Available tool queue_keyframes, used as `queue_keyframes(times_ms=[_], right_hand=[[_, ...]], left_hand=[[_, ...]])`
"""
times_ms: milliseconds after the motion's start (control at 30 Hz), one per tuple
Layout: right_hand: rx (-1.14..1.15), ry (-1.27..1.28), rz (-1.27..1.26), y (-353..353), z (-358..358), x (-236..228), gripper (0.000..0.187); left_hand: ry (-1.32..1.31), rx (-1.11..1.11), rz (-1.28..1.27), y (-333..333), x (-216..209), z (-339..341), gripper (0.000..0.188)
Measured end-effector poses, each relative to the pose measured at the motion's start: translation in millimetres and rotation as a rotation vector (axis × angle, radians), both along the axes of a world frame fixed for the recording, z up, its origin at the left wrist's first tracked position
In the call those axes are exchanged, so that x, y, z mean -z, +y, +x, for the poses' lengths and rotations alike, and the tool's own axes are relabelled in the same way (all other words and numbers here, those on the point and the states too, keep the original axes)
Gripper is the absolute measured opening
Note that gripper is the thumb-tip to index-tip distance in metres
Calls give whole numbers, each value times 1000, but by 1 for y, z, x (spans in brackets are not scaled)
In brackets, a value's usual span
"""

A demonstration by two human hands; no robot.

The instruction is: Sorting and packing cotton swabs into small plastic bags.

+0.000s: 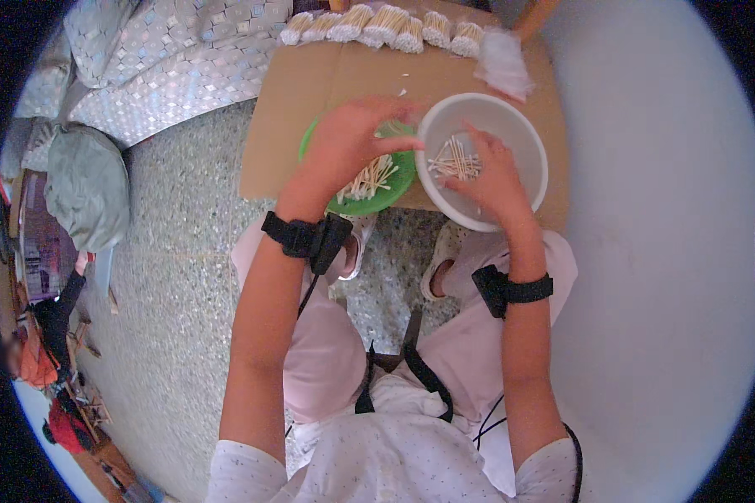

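My left hand (pixel 354 138) hovers over a green plate (pixel 394 189) that holds a pile of thin pale sticks (pixel 371 178); its fingers are spread and I cannot see anything held in them. My right hand (pixel 493 174) reaches into a white bowl (pixel 518 126) and its fingertips touch a small heap of the same pale sticks (pixel 451 159) on the bowl's bottom. Both dishes rest on a brown cardboard sheet (pixel 310 92). Black straps with small devices sit on both wrists.
Several wrapped bundles of sticks (pixel 377 25) line the far edge of the cardboard, beside a clear plastic bag (pixel 503 63). A patterned quilt (pixel 184 59) and grey-green bag (pixel 88 184) lie left on the speckled floor. A white wall (pixel 671 251) stands right.
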State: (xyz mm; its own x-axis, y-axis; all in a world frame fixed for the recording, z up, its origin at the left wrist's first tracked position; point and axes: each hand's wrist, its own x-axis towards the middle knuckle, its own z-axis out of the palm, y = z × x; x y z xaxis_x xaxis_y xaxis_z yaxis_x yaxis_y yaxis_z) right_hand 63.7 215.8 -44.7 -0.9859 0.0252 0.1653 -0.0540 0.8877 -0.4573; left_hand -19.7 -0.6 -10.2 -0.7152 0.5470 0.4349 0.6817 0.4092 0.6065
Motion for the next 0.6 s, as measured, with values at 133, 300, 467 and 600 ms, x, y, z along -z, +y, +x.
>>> queue_keyframes(times_ms=[133,300,467,600], right_hand=[[10,-89,78,0,1,5,81],[-96,-102,-13,1,-5,17,67],[-176,-10,-122,2,-10,24,45],[-132,-37,-67,0,-12,26,31]], left_hand=[[-96,-12,42,0,-4,-2,40],[-45,91,32,2,2,-5,56],[-59,150,29,1,2,-9,71],[-66,122,67,-2,5,-9,70]])
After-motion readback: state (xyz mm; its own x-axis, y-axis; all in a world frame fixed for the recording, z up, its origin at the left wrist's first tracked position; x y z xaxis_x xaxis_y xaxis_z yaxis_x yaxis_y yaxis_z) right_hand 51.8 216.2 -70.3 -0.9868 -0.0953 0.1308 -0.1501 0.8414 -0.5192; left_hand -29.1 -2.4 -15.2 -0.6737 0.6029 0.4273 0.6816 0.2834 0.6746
